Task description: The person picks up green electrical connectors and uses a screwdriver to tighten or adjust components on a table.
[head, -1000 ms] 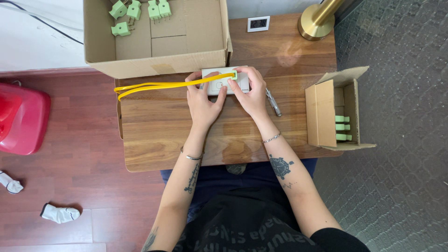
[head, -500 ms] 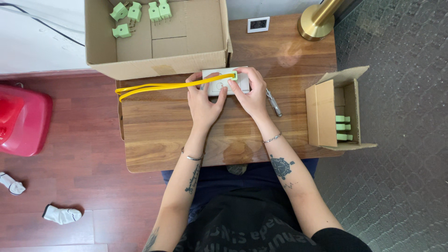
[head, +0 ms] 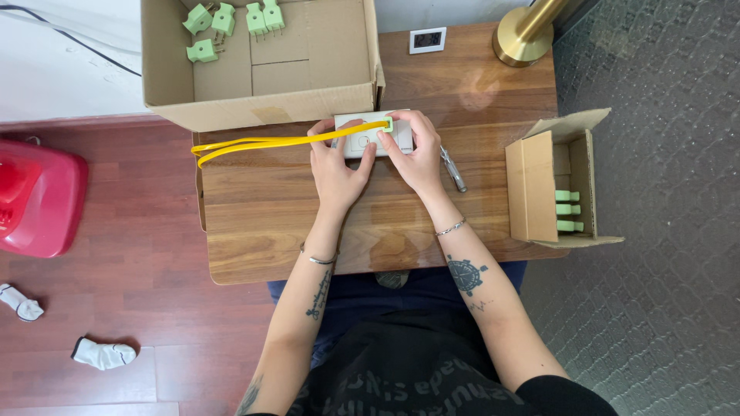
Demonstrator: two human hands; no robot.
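A white socket block [head: 368, 139] lies on the wooden table [head: 270, 223], just in front of a large open cardboard box [head: 308, 62]. It is steadied by the left hand [head: 339, 169], whose grip is pressed against its near edge. A green plug [head: 385, 124] on a yellow cable [head: 262, 143] is clamped in the grip of the right hand [head: 416, 154] upon the block. Loose green plugs [head: 227, 23] are seen in the large box.

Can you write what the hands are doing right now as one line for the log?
left hand: on white box and yellow cable | right hand: holding green plug at box | big cardboard box: behind
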